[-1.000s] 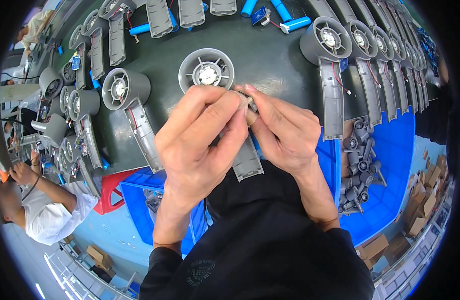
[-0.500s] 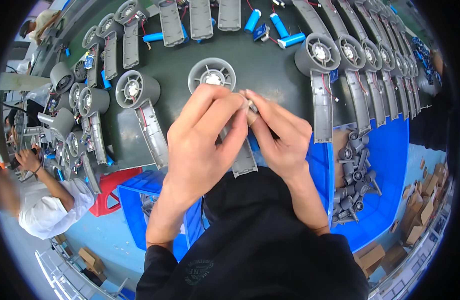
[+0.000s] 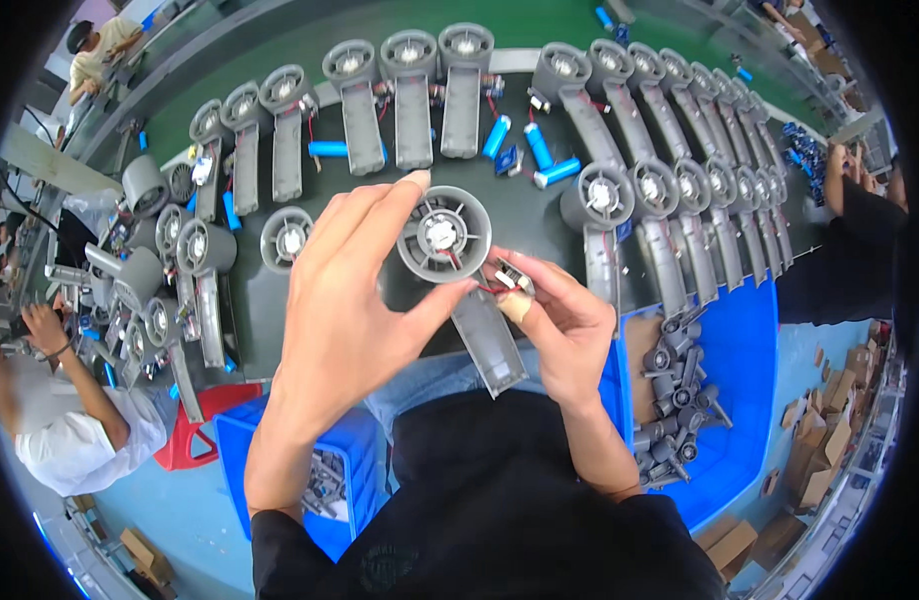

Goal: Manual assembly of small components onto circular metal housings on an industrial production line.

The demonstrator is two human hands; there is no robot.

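A grey fan housing [image 3: 443, 236] with a round spoked ring and a white centre faces up in front of me. Its open trough-shaped handle [image 3: 492, 345] slants down toward my body. My left hand [image 3: 345, 290] clasps the ring from the left, fingertips on the far rim and thumb at the near side. Between thumb and fingers of my right hand [image 3: 565, 335], a small circuit board with a white connector [image 3: 513, 277] is pinched. Red wires [image 3: 490, 289] run from it toward the housing. A pale wrap covers the right thumb's tip.
Rows of similar grey housings [image 3: 410, 110] line the far side and right of the dark table. Blue cylindrical cells [image 3: 538, 147] lie among them. Blue bins [image 3: 750, 370] with grey parts stand below the table edge. Co-workers' hands [image 3: 45, 330] work at the left.
My left hand has moved from a pinch beside the right hand to a grip round the ring. The right hand's circuit board and red wires now show. The view has shifted.
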